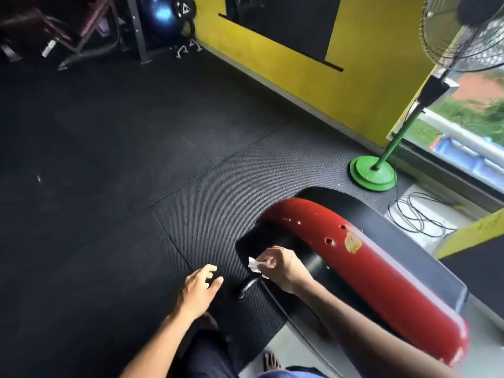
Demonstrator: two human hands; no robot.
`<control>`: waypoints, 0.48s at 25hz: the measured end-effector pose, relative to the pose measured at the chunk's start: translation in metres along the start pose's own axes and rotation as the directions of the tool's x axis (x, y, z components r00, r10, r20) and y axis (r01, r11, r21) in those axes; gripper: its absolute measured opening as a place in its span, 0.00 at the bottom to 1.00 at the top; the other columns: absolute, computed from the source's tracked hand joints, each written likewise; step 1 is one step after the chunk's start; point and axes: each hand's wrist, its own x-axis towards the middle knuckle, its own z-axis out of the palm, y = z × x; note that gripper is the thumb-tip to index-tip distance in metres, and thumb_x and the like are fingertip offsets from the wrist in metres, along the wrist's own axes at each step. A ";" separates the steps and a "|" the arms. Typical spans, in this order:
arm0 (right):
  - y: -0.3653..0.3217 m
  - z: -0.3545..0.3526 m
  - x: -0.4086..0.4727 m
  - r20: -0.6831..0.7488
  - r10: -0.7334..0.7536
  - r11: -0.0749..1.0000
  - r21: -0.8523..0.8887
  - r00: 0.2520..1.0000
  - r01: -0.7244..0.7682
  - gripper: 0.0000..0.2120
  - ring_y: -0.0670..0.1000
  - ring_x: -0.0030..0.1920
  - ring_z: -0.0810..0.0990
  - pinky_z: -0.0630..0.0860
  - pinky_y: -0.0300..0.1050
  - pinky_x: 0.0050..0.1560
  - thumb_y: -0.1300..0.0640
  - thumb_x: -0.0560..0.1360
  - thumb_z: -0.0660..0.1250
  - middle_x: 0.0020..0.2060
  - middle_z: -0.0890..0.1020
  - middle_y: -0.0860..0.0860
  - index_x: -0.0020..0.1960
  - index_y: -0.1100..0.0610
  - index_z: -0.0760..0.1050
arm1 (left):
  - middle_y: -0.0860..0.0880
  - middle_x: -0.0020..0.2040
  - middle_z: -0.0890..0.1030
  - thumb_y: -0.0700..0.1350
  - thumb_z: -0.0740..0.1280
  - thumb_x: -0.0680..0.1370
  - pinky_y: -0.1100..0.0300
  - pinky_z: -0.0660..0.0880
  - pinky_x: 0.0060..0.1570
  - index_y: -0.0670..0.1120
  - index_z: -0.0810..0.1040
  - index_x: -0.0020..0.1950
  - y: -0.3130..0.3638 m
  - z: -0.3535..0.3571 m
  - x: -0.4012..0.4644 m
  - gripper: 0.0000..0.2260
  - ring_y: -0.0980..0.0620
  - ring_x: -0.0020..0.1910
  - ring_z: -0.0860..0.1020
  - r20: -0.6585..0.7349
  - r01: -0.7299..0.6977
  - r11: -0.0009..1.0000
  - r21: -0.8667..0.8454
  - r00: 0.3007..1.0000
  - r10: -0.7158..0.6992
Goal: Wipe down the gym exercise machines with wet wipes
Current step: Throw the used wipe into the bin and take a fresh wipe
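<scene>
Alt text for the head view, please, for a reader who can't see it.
The right hand pinches a crumpled white wipe against the black side of a red-topped gym machine. The left hand hovers open over the black rubber floor. A green fan stands by the yellow wall.

wet wipe (255,264): mostly hidden inside the right hand (278,266)
fan (463,34): head cut off by top and right edges
red machine cover (368,268): worn sticker unreadable
far equipment (68,31): blurred, dark, cannot be identified
bare foot (271,361): partly hidden
</scene>
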 end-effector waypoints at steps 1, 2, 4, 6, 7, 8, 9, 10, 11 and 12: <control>-0.006 0.001 0.027 -0.009 -0.001 1.000 -0.001 1.000 0.001 0.07 0.42 0.41 0.78 0.72 0.36 0.43 0.53 0.72 0.70 0.38 0.78 0.43 0.48 0.50 0.85 | 0.48 0.60 0.84 0.52 0.72 0.80 0.59 0.78 0.51 0.49 0.80 0.66 -0.003 -0.011 0.026 0.15 0.52 0.46 0.84 0.012 -0.002 1.000 -0.008 1.000 0.002; -0.013 0.003 0.055 -0.016 0.005 1.000 0.000 1.000 -0.005 0.07 0.43 0.41 0.78 0.71 0.34 0.43 0.54 0.72 0.71 0.38 0.78 0.43 0.48 0.50 0.85 | 0.48 0.60 0.84 0.52 0.72 0.80 0.59 0.77 0.50 0.49 0.80 0.66 -0.009 -0.022 0.054 0.15 0.52 0.45 0.84 0.021 -0.019 1.000 -0.011 1.000 0.020; -0.028 0.007 0.110 -0.038 0.024 1.000 -0.006 0.999 -0.024 0.07 0.44 0.42 0.79 0.72 0.34 0.43 0.54 0.73 0.72 0.38 0.79 0.44 0.49 0.52 0.85 | 0.47 0.60 0.84 0.52 0.72 0.81 0.61 0.75 0.48 0.48 0.80 0.66 -0.019 -0.048 0.111 0.16 0.52 0.45 0.84 0.059 -0.052 0.999 -0.002 0.997 0.052; -0.044 0.002 0.156 -0.077 0.048 0.999 -0.011 0.996 -0.050 0.07 0.48 0.43 0.81 0.76 0.41 0.45 0.54 0.73 0.72 0.41 0.82 0.47 0.50 0.52 0.85 | 0.46 0.61 0.83 0.52 0.72 0.81 0.62 0.74 0.47 0.47 0.80 0.67 -0.020 -0.076 0.160 0.17 0.50 0.48 0.84 0.097 -0.091 0.995 0.031 0.991 0.088; -0.053 -0.004 0.179 -0.091 0.062 0.998 -0.015 0.994 -0.064 0.06 0.49 0.44 0.82 0.77 0.44 0.46 0.54 0.73 0.72 0.42 0.83 0.48 0.49 0.51 0.85 | 0.46 0.61 0.83 0.52 0.71 0.81 0.65 0.73 0.46 0.47 0.80 0.67 -0.018 -0.093 0.184 0.17 0.50 0.49 0.84 0.123 -0.111 0.993 0.046 0.987 0.105; -0.061 -0.010 0.200 -0.109 0.074 0.997 -0.017 0.991 -0.077 0.06 0.49 0.44 0.82 0.77 0.44 0.47 0.54 0.72 0.73 0.42 0.84 0.48 0.49 0.51 0.85 | 0.46 0.61 0.83 0.52 0.71 0.81 0.66 0.73 0.45 0.47 0.80 0.67 -0.016 -0.108 0.206 0.16 0.50 0.49 0.84 0.147 -0.131 0.990 0.058 0.982 0.122; -0.068 -0.019 0.220 -0.147 0.079 0.997 -0.015 0.986 -0.082 0.05 0.48 0.43 0.82 0.77 0.44 0.47 0.54 0.72 0.73 0.42 0.84 0.48 0.48 0.51 0.84 | 0.47 0.61 0.83 0.52 0.71 0.82 0.64 0.74 0.46 0.48 0.80 0.67 -0.012 -0.125 0.231 0.16 0.50 0.50 0.84 0.176 -0.158 0.984 0.079 0.974 0.142; -0.072 -0.028 0.236 -0.188 0.090 0.996 -0.008 0.978 -0.093 0.05 0.48 0.43 0.82 0.77 0.44 0.46 0.54 0.73 0.73 0.42 0.84 0.49 0.47 0.51 0.84 | 0.48 0.62 0.82 0.52 0.70 0.82 0.62 0.75 0.48 0.49 0.79 0.67 -0.006 -0.138 0.256 0.16 0.50 0.51 0.84 0.204 -0.185 0.976 0.111 0.966 0.160; -0.075 -0.038 0.249 -0.230 0.110 0.994 0.010 0.967 -0.110 0.04 0.48 0.42 0.82 0.76 0.44 0.46 0.54 0.73 0.73 0.41 0.84 0.49 0.47 0.52 0.84 | 0.48 0.62 0.82 0.53 0.70 0.82 0.61 0.75 0.49 0.50 0.79 0.67 0.005 -0.150 0.281 0.16 0.51 0.51 0.84 0.227 -0.210 0.968 0.134 0.958 0.177; -0.074 -0.047 0.260 -0.270 0.145 0.989 0.032 0.952 -0.142 0.04 0.48 0.42 0.82 0.76 0.44 0.46 0.55 0.73 0.73 0.41 0.84 0.49 0.46 0.53 0.84 | 0.49 0.62 0.82 0.53 0.70 0.82 0.60 0.74 0.49 0.50 0.79 0.67 0.020 -0.159 0.307 0.15 0.51 0.51 0.84 0.240 -0.239 0.961 0.141 0.950 0.201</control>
